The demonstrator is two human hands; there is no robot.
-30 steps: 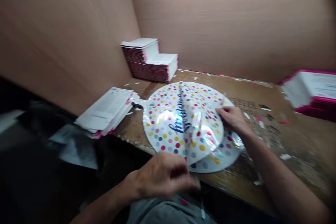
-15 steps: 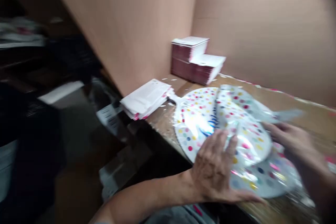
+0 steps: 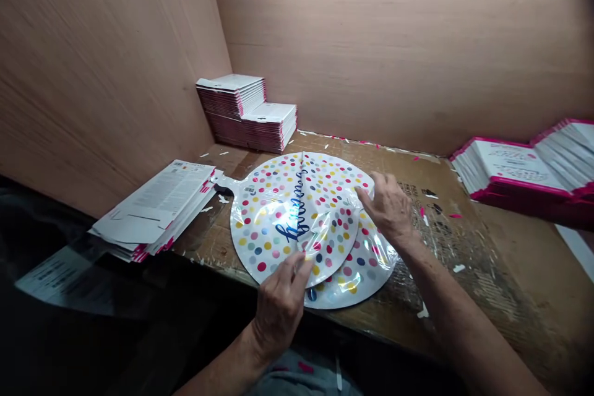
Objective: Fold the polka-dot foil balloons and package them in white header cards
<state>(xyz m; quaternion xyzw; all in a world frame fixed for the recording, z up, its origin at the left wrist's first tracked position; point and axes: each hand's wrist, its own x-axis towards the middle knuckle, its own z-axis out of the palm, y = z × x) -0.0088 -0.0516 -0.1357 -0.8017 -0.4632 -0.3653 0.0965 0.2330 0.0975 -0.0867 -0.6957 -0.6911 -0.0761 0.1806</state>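
Observation:
A flat polka-dot foil balloon (image 3: 273, 232) with blue lettering and a narrow neck at its left lies in front of me. Its right part is folded or creased along the middle. Beneath it, another dotted foil balloon (image 3: 366, 278) shows at the lower right. My left hand (image 3: 281, 297) is closed at the front edge, fingertips pinching the upper balloon. At the upper right edge, my right hand (image 3: 390, 207) grips the same balloon between thumb and fingers.
Printed white cards (image 3: 148, 204) are piled at the left table edge. Stacked folded packets (image 3: 253, 114) stand in the back corner, and pink-edged packets (image 3: 515, 164) at the right. Wooden panels (image 3: 371, 43) enclose the cardboard-covered table (image 3: 445, 260), which has paper scraps on it.
My view has turned to the right. My left hand has gone from lying spread on the balloon to its front edge. The right hand now holds the balloon's upper right edge, and the film lies flatter.

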